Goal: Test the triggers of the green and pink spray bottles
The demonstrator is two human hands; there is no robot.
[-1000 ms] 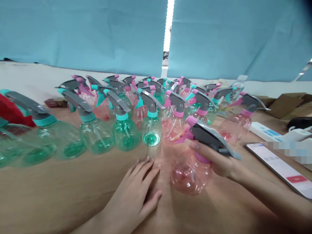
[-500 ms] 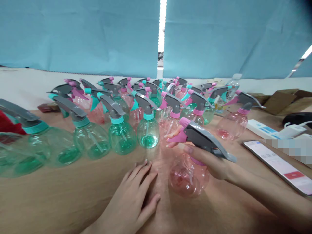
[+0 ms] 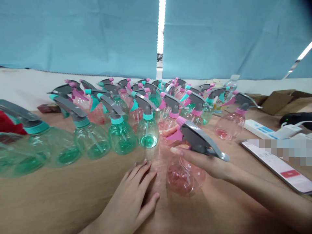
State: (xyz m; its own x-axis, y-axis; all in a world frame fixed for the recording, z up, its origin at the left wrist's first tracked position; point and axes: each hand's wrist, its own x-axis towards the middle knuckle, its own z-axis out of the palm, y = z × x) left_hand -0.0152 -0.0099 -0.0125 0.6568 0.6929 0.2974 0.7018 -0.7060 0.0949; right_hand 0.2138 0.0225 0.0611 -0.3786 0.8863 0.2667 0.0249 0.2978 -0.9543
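My right hand [image 3: 204, 161] is wrapped round the neck of a pink spray bottle [image 3: 181, 178], just under its grey and pink trigger head. The pink bottle stands close to the table's near side, to the right of my left hand. My left hand [image 3: 133, 191] rests on the wooden table [image 3: 60, 201] with its fingers spread, holding nothing. Beyond it is a green spray bottle [image 3: 148, 133] with a turquoise collar. Another green bottle [image 3: 122, 138] stands to the left of that one.
Several green and pink spray bottles crowd the table behind. A phone [image 3: 280, 167] lies at the right, near a white power strip [image 3: 259, 129]. Farther back are a cardboard box [image 3: 278, 100] and a clear bottle [image 3: 232, 85]. Red cloth [image 3: 11, 125] shows at the left edge.
My right hand and the pink bottle have shifted slightly left. The fingers round the bottle's neck have moved a little. My left hand is nearly still.
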